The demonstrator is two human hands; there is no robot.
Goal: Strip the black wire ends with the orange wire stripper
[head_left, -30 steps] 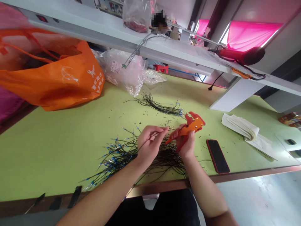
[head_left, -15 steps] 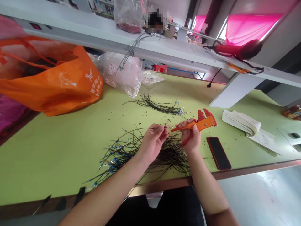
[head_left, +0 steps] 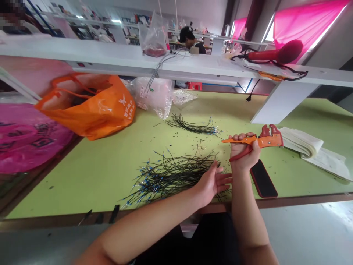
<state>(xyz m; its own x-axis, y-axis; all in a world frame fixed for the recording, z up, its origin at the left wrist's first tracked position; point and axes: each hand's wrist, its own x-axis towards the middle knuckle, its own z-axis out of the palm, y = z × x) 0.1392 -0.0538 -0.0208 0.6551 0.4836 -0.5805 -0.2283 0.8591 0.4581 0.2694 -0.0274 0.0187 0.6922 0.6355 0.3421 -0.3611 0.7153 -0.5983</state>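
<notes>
My right hand (head_left: 245,152) is wrapped round the handles of an orange and red wire stripper (head_left: 268,141), its jaws pointing to the right. My left hand (head_left: 213,181) is open at the right end of a large bundle of black wires (head_left: 176,173), thumb raised and fingers apart. No wire shows clearly in it. Blue pieces sit on the wires' left ends. Farther back on the green table (head_left: 110,165) lies a smaller bundle of black wires (head_left: 193,127), its blue-tipped ends to the right. Small dark scraps are scattered between the bundles.
A phone (head_left: 263,178) lies right of my right wrist, near a folded white cloth-like strip (head_left: 303,141). At the back left stand an orange bag (head_left: 107,106) and clear plastic bags (head_left: 154,97). A white shelf (head_left: 110,55) spans the back, bearing a red hair-dryer-like tool (head_left: 275,55). Another person (head_left: 190,38) is beyond.
My left hand has moved down and right onto the bundle's right end, and its pinch on a wire has opened. The right hand has shifted right with the wire stripper. The view has turned.
</notes>
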